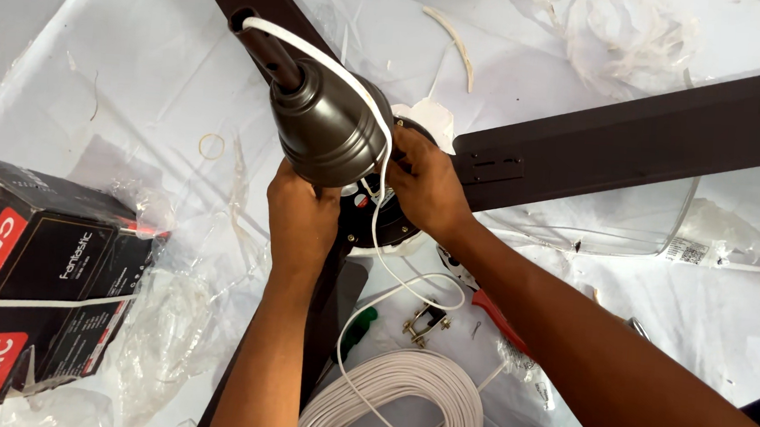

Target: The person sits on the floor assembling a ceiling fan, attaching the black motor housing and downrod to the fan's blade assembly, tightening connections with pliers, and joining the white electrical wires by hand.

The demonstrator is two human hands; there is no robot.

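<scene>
A dark brown ceiling fan lies on a white sheet, its bell-shaped canopy cover (328, 125) raised on the down rod (262, 45). My left hand (301, 221) grips the lower rim of the canopy from below. My right hand (426, 186) holds the right side of the motor hub (379, 231), fingers by the wiring under the canopy. A white wire (354, 78) comes out of the rod top, runs down over the canopy and on to a coil of white cable (402, 407). Fan blades reach to the right (635, 142), the upper left and downward.
A black and red cardboard box (28, 278) stands at left. Crumpled clear plastic wrap (625, 30) lies at the top right and by the box. A metal clamp (424, 324), a green-handled tool (359, 328) and a red-handled tool (498, 315) lie near the coil. A rubber band (212, 146) sits at left.
</scene>
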